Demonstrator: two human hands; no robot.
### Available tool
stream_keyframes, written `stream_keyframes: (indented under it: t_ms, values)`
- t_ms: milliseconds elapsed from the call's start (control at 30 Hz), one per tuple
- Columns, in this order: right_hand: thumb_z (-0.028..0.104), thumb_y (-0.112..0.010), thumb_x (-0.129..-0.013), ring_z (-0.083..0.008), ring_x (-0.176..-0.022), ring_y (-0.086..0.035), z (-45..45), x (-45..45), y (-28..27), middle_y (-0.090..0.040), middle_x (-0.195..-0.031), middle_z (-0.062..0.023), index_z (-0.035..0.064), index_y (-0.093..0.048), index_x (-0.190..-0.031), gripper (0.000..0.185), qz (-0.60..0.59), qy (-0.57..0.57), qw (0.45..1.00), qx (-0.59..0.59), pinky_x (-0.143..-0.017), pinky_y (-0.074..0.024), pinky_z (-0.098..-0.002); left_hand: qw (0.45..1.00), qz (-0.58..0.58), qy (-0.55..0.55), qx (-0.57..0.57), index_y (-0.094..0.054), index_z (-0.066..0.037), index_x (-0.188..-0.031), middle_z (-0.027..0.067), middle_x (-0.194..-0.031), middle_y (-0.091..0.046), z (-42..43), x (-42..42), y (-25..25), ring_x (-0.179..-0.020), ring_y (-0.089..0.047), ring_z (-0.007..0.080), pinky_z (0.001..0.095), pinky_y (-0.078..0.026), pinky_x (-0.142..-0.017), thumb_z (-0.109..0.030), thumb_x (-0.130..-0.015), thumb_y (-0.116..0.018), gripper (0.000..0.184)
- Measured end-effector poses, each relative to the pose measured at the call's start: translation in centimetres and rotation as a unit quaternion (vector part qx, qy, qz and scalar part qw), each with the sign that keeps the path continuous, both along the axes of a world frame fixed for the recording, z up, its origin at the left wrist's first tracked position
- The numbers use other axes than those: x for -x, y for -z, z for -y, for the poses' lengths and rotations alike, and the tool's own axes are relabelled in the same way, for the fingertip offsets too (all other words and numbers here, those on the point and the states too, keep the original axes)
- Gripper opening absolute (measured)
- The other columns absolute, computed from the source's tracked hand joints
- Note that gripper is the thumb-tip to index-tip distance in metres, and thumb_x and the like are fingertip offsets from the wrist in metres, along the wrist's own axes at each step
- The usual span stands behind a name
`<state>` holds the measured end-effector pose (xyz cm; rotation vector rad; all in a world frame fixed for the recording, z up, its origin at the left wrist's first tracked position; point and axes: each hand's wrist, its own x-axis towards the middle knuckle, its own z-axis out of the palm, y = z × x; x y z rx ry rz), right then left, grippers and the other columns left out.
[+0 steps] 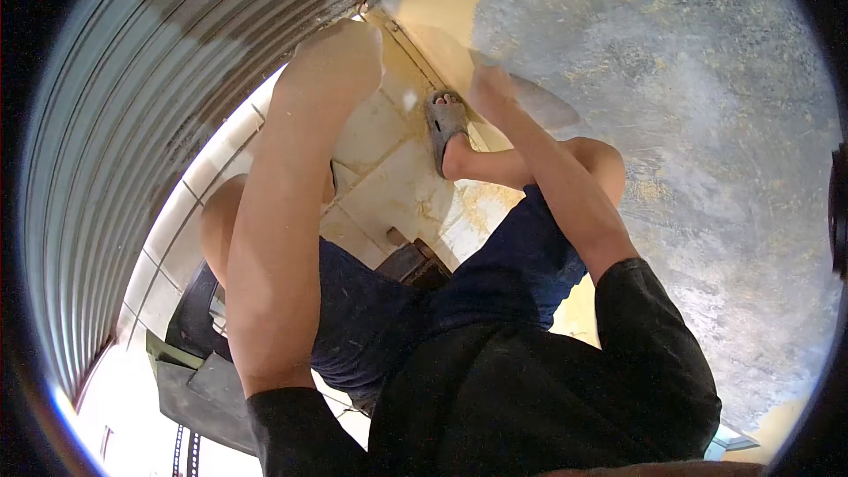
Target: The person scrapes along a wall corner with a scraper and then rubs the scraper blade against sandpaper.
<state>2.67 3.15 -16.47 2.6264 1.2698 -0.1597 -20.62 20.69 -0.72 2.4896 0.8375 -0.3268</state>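
My left hand [340, 57] is raised in front of me at the end of an outstretched arm, near the ribbed metal shutter [124, 132]. It is smeared by motion, so its fingers and anything in them cannot be made out. My right hand [492, 88] is close to the patchy grey and yellow wall [654, 106], with its shadow falling on the wall beside it. Blur hides its fingers too, and I cannot tell whether it touches the wall or holds something.
Below lies a dusty tiled floor [375, 203] with yellowish crumbs. A grey slide sandal [448, 124] is on my foot by the wall corner. Dark wooden pieces [415, 265] lie between my legs, and a dark boxy object [208, 397] stands at lower left.
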Motion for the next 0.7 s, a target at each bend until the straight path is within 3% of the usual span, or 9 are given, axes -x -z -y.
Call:
stream_keyframes:
  t_ms: [100, 333, 400, 433, 467, 500, 533, 600, 700]
  values:
    - [0.014, -0.062, -0.075, -0.0368, -0.088, -0.069, 0.9, -1.6, 1.2, -0.069, -0.093, -0.0231, 0.0018, -0.073, -0.091, 0.022, -0.033, -0.028, 0.994, 0.103, -0.075, -0.055, -0.0468, 0.999, 0.03, 0.001, -0.038, -0.067, -0.001, -0.102, 0.0197, -0.099, -0.068, -0.2, 0.1, 1.4, -0.094, -0.067, 0.0337, 0.0445, -0.053, -0.08, -0.031, -0.086, -0.067, 0.035]
    - [0.015, -0.063, -0.072, -0.0358, -0.096, -0.068, 5.3, -2.0, 1.5, -0.069, -0.093, -0.0253, -0.0005, -0.072, -0.086, 0.023, -0.092, 0.021, 0.995, 0.03, -0.08, -0.0528, -0.0484, 0.998, 0.035, 0.005, -0.058, -0.066, 0.002, -0.103, 0.0214, -0.104, -0.067, -1.0, 0.2, 1.7, -0.099, -0.065, 0.0363, 0.0459, -0.051, -0.083, -0.034, -0.086, -0.067, 0.04]
    - [0.015, -0.061, -0.074, -0.0362, -0.085, -0.07, 4.9, -0.9, -2.5, -0.069, -0.081, -0.0256, -0.0037, -0.069, -0.086, 0.024, -0.219, 0.106, 0.967, 0.067, -0.075, -0.0547, -0.0482, 0.997, 0.02, 0.018, -0.07, -0.065, 0.002, -0.105, 0.0221, -0.107, -0.066, -0.8, 0.2, 1.6, -0.101, -0.064, 0.0371, 0.0461, -0.051, -0.083, -0.033, -0.086, -0.067, 0.04]
    - [0.015, -0.061, -0.074, -0.0362, -0.085, -0.07, 6.1, -1.9, -0.9, -0.069, -0.081, -0.0256, -0.0037, -0.069, -0.086, 0.024, -0.22, 0.109, 0.967, 0.068, -0.075, -0.0547, -0.0482, 0.998, 0.02, 0.013, -0.062, -0.066, 0.001, -0.104, 0.022, -0.106, -0.067, -0.9, 0.2, 1.8, -0.1, -0.065, 0.0363, 0.0454, -0.052, -0.084, -0.024, -0.086, -0.063, 0.032]
    - [0.016, -0.058, -0.075, -0.0331, -0.069, -0.069, 7.8, -3.5, 2.1, -0.066, -0.071, -0.0249, -0.0068, -0.067, -0.084, 0.026, -0.183, 0.089, 0.979, 0.004, -0.064, -0.0545, -0.0451, 0.998, 0.021, 0.008, -0.056, -0.068, 0.0, -0.104, 0.0218, -0.105, -0.068, -1.1, 0.3, 2.0, -0.099, -0.067, 0.0355, 0.0447, -0.053, -0.085, -0.016, -0.085, -0.058, 0.026]
    - [0.018, -0.055, -0.077, -0.0299, -0.052, -0.068, 8.2, -3.5, 2.5, -0.063, -0.061, -0.0241, -0.0099, -0.064, -0.082, 0.029, -0.144, 0.069, 0.985, -0.06, -0.053, -0.0544, -0.042, 0.998, 0.02, 0.01, -0.056, -0.068, 0.0, -0.104, 0.0218, -0.105, -0.068, -1.2, 0.3, 2.3, -0.099, -0.067, 0.0355, 0.0447, -0.053, -0.085, -0.016, -0.085, -0.058, 0.026]
    - [0.018, -0.055, -0.077, -0.0299, -0.052, -0.068, 8.4, -4.0, 2.6, -0.063, -0.061, -0.0241, -0.0099, -0.064, -0.082, 0.029, -0.144, 0.07, 0.985, -0.06, -0.053, -0.0544, -0.042, 0.998, 0.026, 0.017, -0.05, -0.068, 0.0, -0.105, 0.0219, -0.104, -0.068, -1.4, 0.3, 2.7, -0.099, -0.067, 0.0356, 0.0452, -0.053, -0.085, -0.019, -0.085, -0.061, 0.028]
    - [0.017, -0.055, -0.081, -0.027, -0.051, -0.067, 6.5, -2.0, -1.1, -0.062, -0.057, -0.0224, -0.0106, -0.063, -0.08, 0.028, -0.295, 0.257, 0.919, 0.042, -0.046, -0.0531, -0.0371, 0.998, 0.031, 0.026, -0.043, -0.067, 0.0, -0.106, 0.022, -0.104, -0.068, -2.0, 0.4, 4.1, -0.099, -0.067, 0.0356, 0.0458, -0.053, -0.084, -0.022, -0.085, -0.063, 0.03]
    - [0.015, -0.052, -0.085, -0.0272, -0.051, -0.066, 7.0, -0.9, -1.6, -0.062, -0.057, -0.0207, -0.0095, -0.062, -0.078, 0.027, -0.303, 0.233, 0.924, 0.016, -0.046, -0.0533, -0.0351, 0.997, 0.065, 0.03, -0.041, -0.068, -0.001, -0.106, 0.021, -0.103, -0.068, -1.9, 0.1, 4.1, -0.098, -0.067, 0.0353, 0.046, -0.053, -0.083, -0.03, -0.085, -0.066, 0.035]
